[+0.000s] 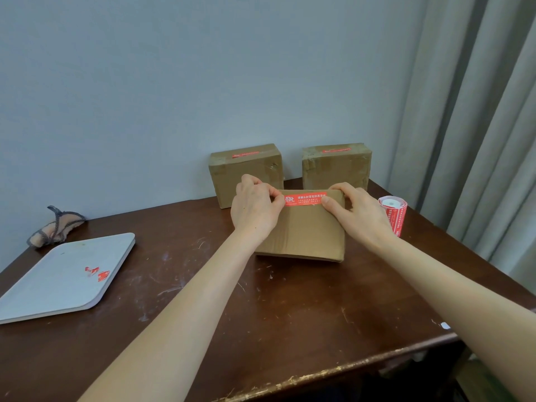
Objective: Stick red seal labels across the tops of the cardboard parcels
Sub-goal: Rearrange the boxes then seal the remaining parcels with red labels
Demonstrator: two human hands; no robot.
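Red seal label (305, 198) stretches left to right along the far edge of the near cardboard parcel (304, 230), its left end pinched by the left hand (255, 208), its right end by the right hand (358, 214), both equally close.

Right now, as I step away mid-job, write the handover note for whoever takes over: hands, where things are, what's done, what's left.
Left hand: pinches the left end of the red seal label.
Right hand: pinches its right end.
The label lies stretched across the top of the front parcel, near its far edge. Whether it is pressed down cannot be told.
Done: rear left parcel and rear right parcel each carry a red label on top.
Left: smooth this label down and let go.
Label roll stands right of the front parcel.
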